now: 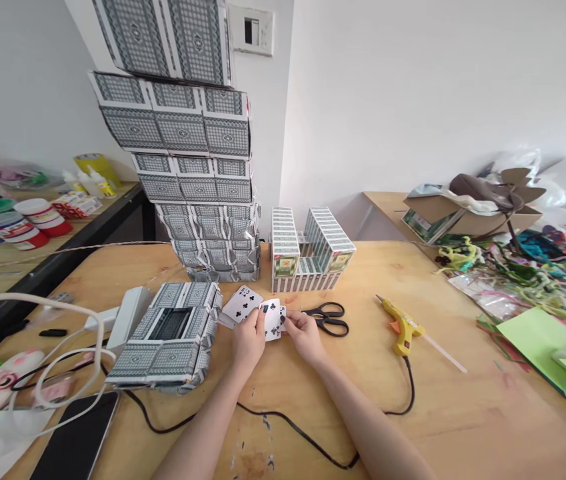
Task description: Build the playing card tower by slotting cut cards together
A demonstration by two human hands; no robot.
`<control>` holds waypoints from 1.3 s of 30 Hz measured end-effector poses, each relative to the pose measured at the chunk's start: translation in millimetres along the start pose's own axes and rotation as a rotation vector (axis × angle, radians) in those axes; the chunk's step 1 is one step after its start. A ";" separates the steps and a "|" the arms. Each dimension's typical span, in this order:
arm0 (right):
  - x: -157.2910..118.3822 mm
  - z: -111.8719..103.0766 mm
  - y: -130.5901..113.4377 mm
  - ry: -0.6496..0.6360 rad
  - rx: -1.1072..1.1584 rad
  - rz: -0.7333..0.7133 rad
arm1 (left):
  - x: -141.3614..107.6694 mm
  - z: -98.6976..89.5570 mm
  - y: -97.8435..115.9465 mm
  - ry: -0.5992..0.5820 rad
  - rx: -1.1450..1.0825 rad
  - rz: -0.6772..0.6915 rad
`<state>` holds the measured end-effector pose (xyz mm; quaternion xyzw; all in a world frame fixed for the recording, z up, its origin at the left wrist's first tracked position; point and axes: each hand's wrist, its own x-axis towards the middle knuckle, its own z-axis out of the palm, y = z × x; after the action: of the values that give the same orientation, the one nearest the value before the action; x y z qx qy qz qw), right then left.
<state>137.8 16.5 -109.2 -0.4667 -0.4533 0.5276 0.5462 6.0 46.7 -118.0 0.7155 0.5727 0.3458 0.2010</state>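
Observation:
My left hand [250, 339] grips a playing card [271, 313], face up with black clubs, between thumb and fingers. Another card's corner shows at the right of it, where my right hand [305, 337] pinches with thumb and forefinger. Several loose playing cards [241, 303] lie face up just behind my left hand. To the left stands a block built of cards [183, 360] with a rectangular hole in its top. Black-handled scissors [331, 311] rest close behind my right hand, their blades partly hidden.
A tall card tower [197, 180] rises at the back. Beside it are stacked card boxes [307, 275]. A yellow glue gun [403, 327] lies right, its black cord [293, 423] crossing the front. Left are a power strip [130, 317] and phone [77, 437]; yarn [523, 280] fills the right side.

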 end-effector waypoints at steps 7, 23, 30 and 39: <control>0.6 -1.9 15.4 0.146 -0.216 -0.085 | -3.2 0.2 -1.0 -0.042 0.115 0.122; 6.4 -12.2 6.9 0.151 -0.065 -0.039 | 6.8 -12.3 -6.0 -0.323 -0.329 0.033; 7.2 -13.0 6.1 0.120 -0.004 -0.036 | 9.1 -11.1 -6.1 -0.326 -0.320 -0.004; 5.9 -12.6 10.6 0.168 -0.142 -0.092 | 2.4 -7.7 -4.4 -0.234 -0.174 0.043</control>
<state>148.8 22.1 -121.6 -0.5256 -0.4633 0.4276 0.5712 -2.4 49.3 -115.1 0.7431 0.4976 0.3125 0.3204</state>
